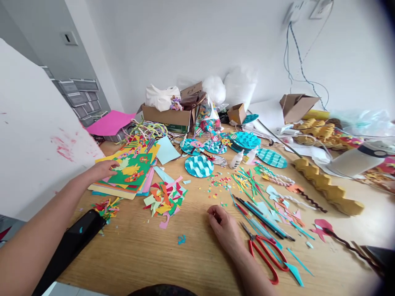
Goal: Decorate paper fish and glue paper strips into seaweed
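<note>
Green sheet (143, 167) lies beneath the fingers (112, 164) of the left hand (101, 170), but whether spread or pinching, I cannot tell.

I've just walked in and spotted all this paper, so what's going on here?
A person's left hand is at some cut-outs on a green sheet; whether it grips one is unclear. The right hand rests, loosely curled, on the table beside the scissors. A pile of paper scraps lies between the hands.
</note>
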`<action>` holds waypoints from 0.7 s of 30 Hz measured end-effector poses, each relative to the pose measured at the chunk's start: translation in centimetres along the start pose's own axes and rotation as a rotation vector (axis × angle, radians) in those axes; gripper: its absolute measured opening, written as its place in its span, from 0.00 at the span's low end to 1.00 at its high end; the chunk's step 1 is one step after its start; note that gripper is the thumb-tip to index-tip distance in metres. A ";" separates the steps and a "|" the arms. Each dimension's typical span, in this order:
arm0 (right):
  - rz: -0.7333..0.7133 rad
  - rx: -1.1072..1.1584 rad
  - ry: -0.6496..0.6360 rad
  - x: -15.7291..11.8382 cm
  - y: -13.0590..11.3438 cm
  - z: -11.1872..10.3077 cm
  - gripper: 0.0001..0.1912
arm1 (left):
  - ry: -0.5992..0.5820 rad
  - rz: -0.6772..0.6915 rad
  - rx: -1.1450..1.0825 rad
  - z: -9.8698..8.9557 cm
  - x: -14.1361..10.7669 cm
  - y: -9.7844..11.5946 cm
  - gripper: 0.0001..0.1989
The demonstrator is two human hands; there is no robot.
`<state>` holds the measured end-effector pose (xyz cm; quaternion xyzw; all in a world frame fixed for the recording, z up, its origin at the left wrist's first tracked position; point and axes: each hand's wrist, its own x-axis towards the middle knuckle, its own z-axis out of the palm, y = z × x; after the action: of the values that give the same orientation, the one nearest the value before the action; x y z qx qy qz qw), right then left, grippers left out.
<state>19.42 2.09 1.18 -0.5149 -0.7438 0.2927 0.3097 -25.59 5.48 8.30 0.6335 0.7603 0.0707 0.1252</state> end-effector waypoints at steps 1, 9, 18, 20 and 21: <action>-0.002 -0.003 -0.004 0.0 0.0 0.0 0.07 | 0.000 0.010 0.006 0.1 0.3 -0.1 0.15; -0.012 -0.041 -0.044 0.0 0.2 0.1 0.07 | -0.009 0.011 0.067 -0.8 0.4 -1.6 0.18; 0.009 -0.075 -0.103 0.2 0.0 0.1 0.07 | -0.108 0.075 0.081 0.8 1.1 -1.9 0.19; 0.012 -0.076 -0.106 0.2 0.0 0.0 0.07 | -0.129 0.072 0.085 0.8 1.6 -2.1 0.16; 0.012 -0.077 -0.106 0.2 0.0 0.0 0.07 | -0.138 0.070 0.086 0.8 1.7 -2.1 0.14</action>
<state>19.31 2.28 1.23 -0.5148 -0.7668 0.2924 0.2480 -27.66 6.75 6.82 0.6679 0.7295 -0.0017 0.1474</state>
